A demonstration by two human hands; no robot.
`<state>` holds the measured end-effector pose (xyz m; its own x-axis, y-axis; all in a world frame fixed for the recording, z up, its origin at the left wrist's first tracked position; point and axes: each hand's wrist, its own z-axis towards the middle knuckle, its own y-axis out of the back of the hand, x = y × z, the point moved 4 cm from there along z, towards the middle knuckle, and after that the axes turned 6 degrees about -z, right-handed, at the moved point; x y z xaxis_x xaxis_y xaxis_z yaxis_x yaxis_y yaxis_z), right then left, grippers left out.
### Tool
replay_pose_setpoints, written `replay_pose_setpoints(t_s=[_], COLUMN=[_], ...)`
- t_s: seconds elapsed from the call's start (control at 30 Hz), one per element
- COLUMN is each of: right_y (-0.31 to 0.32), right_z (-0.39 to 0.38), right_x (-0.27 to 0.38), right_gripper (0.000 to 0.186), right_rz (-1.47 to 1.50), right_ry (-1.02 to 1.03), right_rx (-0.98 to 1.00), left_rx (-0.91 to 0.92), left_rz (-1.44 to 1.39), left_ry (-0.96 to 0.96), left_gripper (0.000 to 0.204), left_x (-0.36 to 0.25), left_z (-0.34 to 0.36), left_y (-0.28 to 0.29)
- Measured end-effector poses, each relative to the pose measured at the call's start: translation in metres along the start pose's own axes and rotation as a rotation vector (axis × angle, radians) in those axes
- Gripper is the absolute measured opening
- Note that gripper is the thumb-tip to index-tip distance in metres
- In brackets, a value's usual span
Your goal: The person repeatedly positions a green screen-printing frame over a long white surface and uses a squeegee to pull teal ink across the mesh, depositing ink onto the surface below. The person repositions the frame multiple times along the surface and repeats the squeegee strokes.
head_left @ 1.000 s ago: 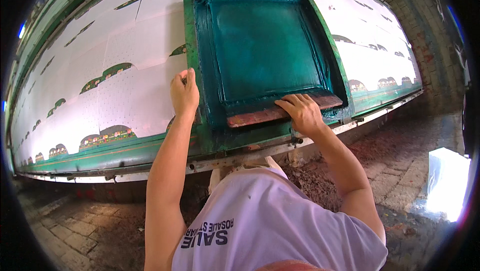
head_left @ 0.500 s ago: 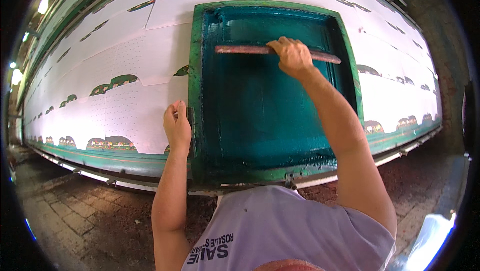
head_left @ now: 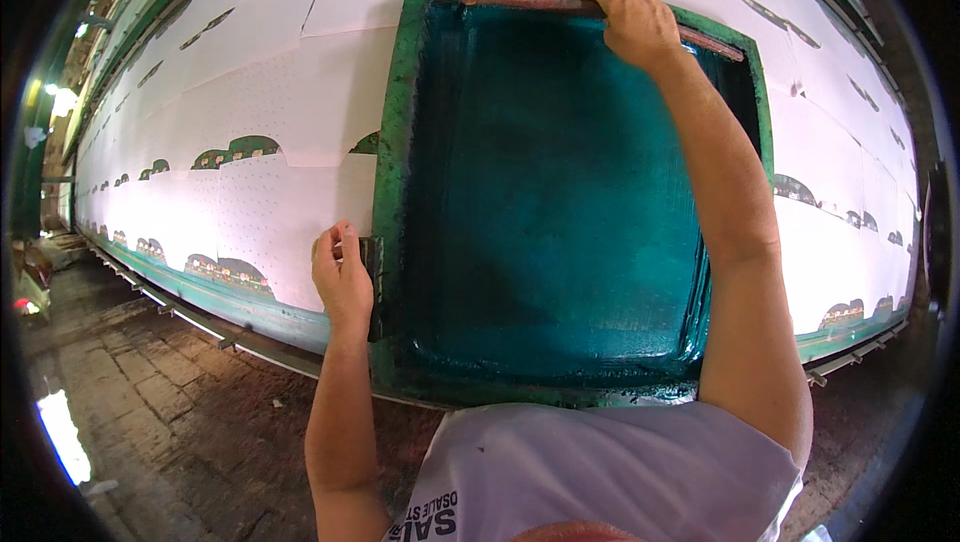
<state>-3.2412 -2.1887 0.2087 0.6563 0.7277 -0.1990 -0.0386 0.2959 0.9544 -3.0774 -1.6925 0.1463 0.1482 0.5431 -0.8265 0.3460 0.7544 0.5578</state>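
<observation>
A wooden squeegee [head_left: 522,3], its long bar stained red, lies across the far inside end of a green-edged printing screen [head_left: 397,92]. My right hand [head_left: 640,27] is closed around the middle of the bar, its arm reaching over the screen. Dark teal mesh [head_left: 550,192] fills the screen, with wet, shiny paste along its near and right inner edges. My left hand [head_left: 343,277] is beside the screen's left side, near a dark metal bracket [head_left: 374,287]. Its fingers are curled, and I cannot make out what they hold, if anything.
The screen rests on a long table covered in white fabric [head_left: 320,82] with dark, scalloped floral motifs. A metal rail [head_left: 245,344] runs along the table's near edge. Below lies a worn brick floor [head_left: 170,392].
My right hand has pushed the squeegee away from me, from the upper part of the mesh to the screen's far edge. My left hand stays beside the bracket. The view has shifted slightly.
</observation>
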Motion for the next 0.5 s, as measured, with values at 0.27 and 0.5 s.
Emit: replay_pose_setpoints(t_s=[0.27, 0.5], right_y=[0.003, 0.036], right_z=[0.001, -0.076], right_x=[-0.013, 0.022], right_gripper=[0.054, 0.046], right_rz=[0.019, 0.222], right_ry=[0.136, 0.263], right_rx=[0.111, 0.224], left_rx=[-0.002, 0.01], left_rz=[0.026, 0.037], left_ry=[-0.074, -0.279], left_gripper=[0.034, 0.023], left_x=[-0.001, -0.004], left_z=[0.002, 0.003], left_y=[-0.001, -0.003])
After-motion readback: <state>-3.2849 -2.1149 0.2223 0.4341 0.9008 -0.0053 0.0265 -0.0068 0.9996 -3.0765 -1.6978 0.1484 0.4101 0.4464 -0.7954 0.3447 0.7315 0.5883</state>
